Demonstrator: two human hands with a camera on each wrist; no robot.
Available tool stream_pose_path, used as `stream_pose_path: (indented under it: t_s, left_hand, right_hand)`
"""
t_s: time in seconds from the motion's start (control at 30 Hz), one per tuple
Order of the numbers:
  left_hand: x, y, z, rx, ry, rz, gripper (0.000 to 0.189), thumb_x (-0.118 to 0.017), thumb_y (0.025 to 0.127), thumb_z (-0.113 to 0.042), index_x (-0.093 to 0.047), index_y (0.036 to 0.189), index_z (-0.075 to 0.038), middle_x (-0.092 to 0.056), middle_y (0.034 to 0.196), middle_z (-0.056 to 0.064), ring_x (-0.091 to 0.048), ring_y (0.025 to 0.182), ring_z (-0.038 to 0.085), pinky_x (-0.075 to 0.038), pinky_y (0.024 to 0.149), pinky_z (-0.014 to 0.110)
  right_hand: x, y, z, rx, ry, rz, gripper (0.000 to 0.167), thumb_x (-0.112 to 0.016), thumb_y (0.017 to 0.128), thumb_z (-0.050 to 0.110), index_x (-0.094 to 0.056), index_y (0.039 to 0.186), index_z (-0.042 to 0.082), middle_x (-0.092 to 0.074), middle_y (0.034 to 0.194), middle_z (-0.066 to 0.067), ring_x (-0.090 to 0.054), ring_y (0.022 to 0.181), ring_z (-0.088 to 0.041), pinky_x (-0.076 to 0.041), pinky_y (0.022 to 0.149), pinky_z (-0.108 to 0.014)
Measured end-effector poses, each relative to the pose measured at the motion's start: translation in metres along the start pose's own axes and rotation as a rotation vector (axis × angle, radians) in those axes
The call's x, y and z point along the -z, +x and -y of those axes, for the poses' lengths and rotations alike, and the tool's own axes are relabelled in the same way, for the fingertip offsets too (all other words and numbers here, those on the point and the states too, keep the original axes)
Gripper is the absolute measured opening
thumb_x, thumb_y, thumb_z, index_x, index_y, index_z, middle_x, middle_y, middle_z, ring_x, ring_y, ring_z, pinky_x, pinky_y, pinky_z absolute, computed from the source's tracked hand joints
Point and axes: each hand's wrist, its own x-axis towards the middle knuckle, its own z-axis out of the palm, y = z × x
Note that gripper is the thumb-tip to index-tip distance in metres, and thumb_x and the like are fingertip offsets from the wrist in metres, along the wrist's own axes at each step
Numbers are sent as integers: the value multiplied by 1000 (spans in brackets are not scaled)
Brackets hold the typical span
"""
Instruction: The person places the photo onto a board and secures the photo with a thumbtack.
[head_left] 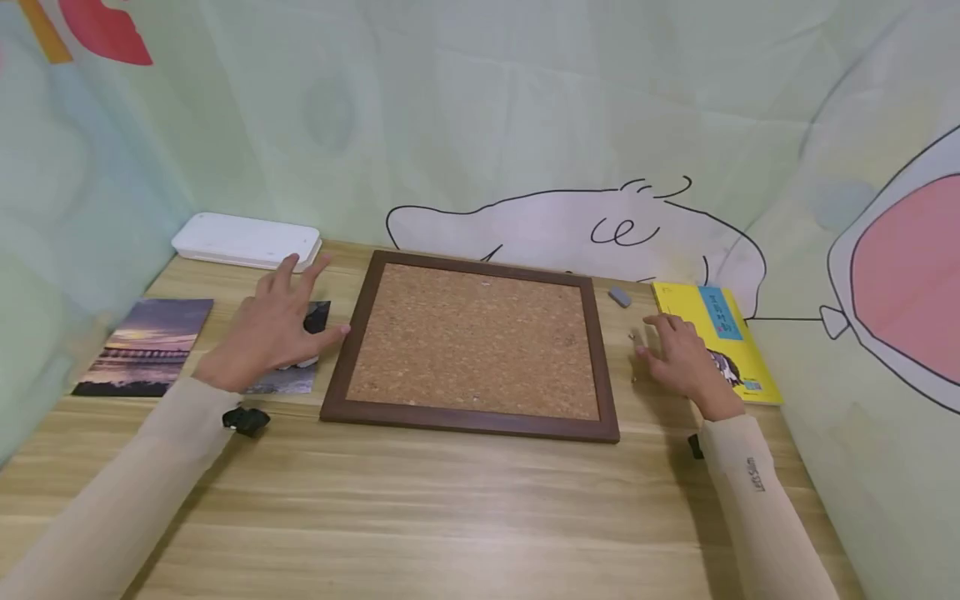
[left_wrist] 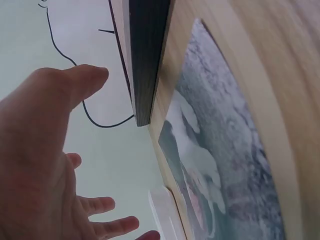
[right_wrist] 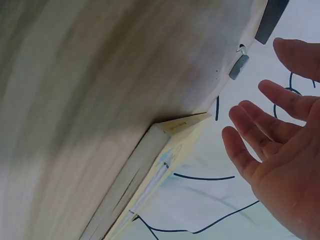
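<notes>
A cork board in a dark brown frame lies flat in the middle of the table. Over a photo of a white animal, my left hand hovers with fingers spread and nothing in its grasp. Its thumb is close to the board's left edge; in the left wrist view they look apart. My right hand hovers right of the board, beside a yellow book, fingers loosely bent and holding nothing. Small pin-like pieces lie by its fingertips, too small to tell exactly. A grey eraser-like block sits just beyond.
At the far left a second photo shows a sunset over water. A white flat case stands at the back left against the printed cloth wall. Wood-grain table stretches in front of the board.
</notes>
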Motion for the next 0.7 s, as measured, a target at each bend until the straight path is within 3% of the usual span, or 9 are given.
stream_pose_path:
  t_s: [0.37,0.7]
  left_hand:
    - [0,-6,7,38,-37,19,109,-69,97,-59,-3,174,-19,-10,171,41,-33,139,73,-44,90,86]
    - [1,-10,12,99,-59,2,107,-72,97,-52,-7,173,-13,-19,165,46,-37,134,72,-44,91,84]
  right_hand:
    - [-1,5,-1,-15,113,-20,52,-59,108,16,-46,154,-7,-49,154,-35,-52,136,-53,-46,112,-68]
    - [0,12,4,-74,180,-9,46,-59,108,14,-52,150,-6,-56,149,-33,-55,136,-50,-47,114,-65]
